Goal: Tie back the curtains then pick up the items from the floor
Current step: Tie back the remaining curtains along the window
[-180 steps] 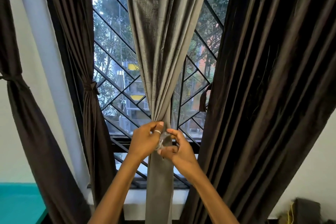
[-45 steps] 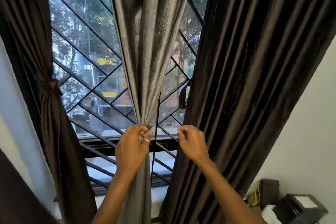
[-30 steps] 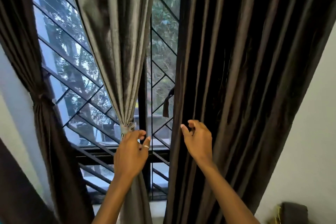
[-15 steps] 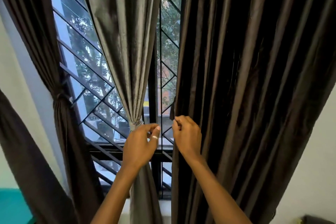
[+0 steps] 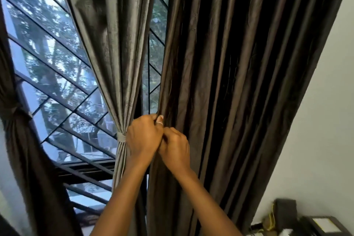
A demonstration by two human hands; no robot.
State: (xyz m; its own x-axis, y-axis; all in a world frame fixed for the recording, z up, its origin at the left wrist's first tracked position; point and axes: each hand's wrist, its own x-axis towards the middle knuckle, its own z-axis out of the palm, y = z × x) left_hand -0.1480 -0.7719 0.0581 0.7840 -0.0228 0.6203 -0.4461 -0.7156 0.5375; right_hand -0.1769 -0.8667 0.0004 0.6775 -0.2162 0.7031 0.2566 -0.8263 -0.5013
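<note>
The grey middle curtain (image 5: 113, 48) hangs gathered, with a grey tie (image 5: 121, 137) knotted around it. To its right the wide dark brown curtain (image 5: 239, 74) hangs loose and untied. My left hand (image 5: 144, 137), with a ring on one finger, grips the left edge of the dark brown curtain. My right hand (image 5: 175, 148) is pressed against the left one and pinches the same edge just below. At the far left, a dark curtain (image 5: 23, 140) is gathered by its own tie (image 5: 16, 114).
Behind the curtains is a window with a black diagonal grille (image 5: 63, 90). A white wall (image 5: 321, 120) runs along the right. Dark boxes and a yellow cord (image 5: 287, 218) sit at the bottom right corner.
My left hand has let go of the tied grey curtain and moved right onto the dark brown curtain's edge, joining my right hand. The view has swung to the right.
</note>
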